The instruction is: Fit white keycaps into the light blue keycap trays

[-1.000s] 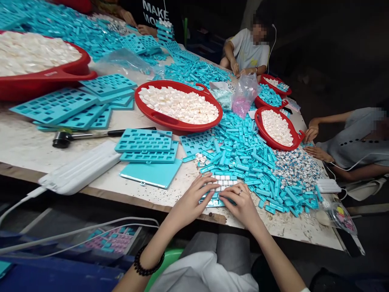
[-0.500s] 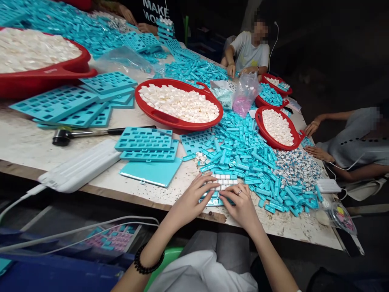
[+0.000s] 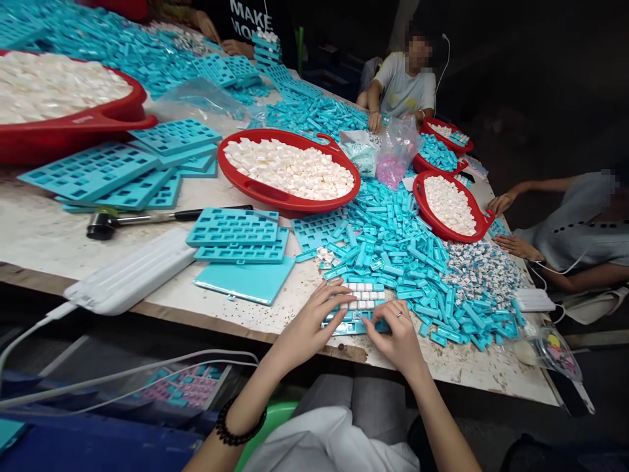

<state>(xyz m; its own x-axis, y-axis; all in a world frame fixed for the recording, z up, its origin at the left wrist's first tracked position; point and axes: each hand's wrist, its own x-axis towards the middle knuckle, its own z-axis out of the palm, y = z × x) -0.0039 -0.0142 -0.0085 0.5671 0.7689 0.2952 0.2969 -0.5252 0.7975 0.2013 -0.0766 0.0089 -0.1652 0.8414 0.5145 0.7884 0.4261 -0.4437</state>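
The turquoise tray (image 3: 346, 326) is looking like smooth, semi-matt moulded plastic, and the loose white cubes (image 3: 363, 296) on it are showing a soft, matt finish. The red basin (image 3: 275, 200) is gleaming with glossy plastic along its rim. The counter (image 3: 44, 229) is showing a rough, chipped, paint-worn surface above a brown wooden edge. The mallet (image 3: 142, 218) is pairing a dull black head with a polished metal shaft. The clear plastic bag (image 3: 396, 154) is catching the light on its thin, crinkled film.
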